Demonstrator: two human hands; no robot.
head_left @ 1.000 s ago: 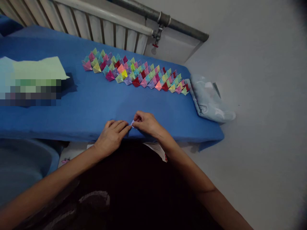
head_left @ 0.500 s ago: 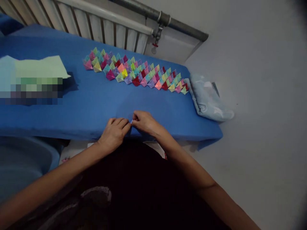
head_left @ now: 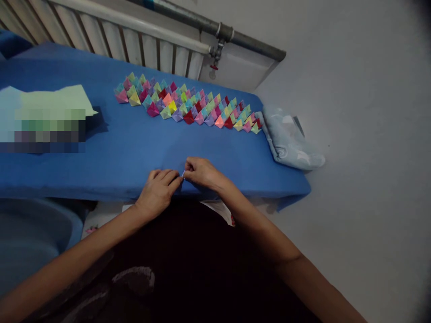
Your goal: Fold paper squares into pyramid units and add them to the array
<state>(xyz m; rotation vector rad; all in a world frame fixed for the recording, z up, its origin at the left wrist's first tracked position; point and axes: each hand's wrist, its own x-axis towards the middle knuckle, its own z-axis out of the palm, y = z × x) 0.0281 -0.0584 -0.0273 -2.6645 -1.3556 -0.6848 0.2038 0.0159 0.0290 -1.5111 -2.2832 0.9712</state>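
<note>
Between my two hands, near the front edge of the blue-covered table [head_left: 134,148], a small piece of purple paper [head_left: 183,174] shows. Most of it is hidden by fingers. My right hand [head_left: 202,172] pinches it from the right, fingers curled in. From the left, my left hand [head_left: 159,190] has its thumb and fingertips together at the paper's other side. Beyond the hands, several folded paper pieces [head_left: 189,117] with pointed tops, shaped like little boats, stand in close rows in pink, red, yellow, green, blue and purple.
A folded pale blue cloth [head_left: 284,139] lies at the table's right end. On the left rests a pale green and blue object [head_left: 57,101], partly blurred out. Behind the table are a white radiator [head_left: 134,45] and a pipe [head_left: 256,42]. A blue rounded surface [head_left: 33,233] is at lower left.
The view has shifted slightly. Both hands stay together at the same place on the table, and a little more of the purple paper shows between the fingertips.
</note>
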